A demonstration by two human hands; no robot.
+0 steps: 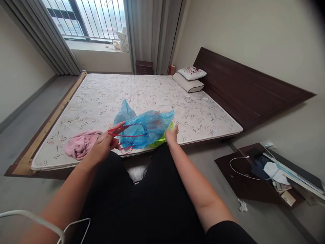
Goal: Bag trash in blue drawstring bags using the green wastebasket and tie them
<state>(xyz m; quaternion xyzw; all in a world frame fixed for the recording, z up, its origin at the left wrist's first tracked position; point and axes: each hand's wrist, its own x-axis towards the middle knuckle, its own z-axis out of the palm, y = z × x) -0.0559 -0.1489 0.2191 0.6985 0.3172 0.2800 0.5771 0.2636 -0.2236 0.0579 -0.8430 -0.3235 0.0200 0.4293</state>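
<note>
A thin blue plastic bag (149, 125) with red drawstrings (132, 135) spreads over a lime-green mesh basket (159, 141) at the near edge of the mattress. My left hand (106, 140) pinches the red drawstring at the bag's left side, its fingers drawn together. My right hand (171, 134) is at the basket's right rim, thumb raised, with its fingers mostly hidden behind the rim and bag. Left of my left hand, a crumpled pink cloth (80, 144) lies on the mattress (142, 91).
Two pillows (191, 76) rest by the dark headboard (236, 84). A low nightstand (236, 176) at the right holds a white mask, cables and papers. Crumpled tissue (242, 205) lies on the floor. A white cable (30, 217) crosses the lower left.
</note>
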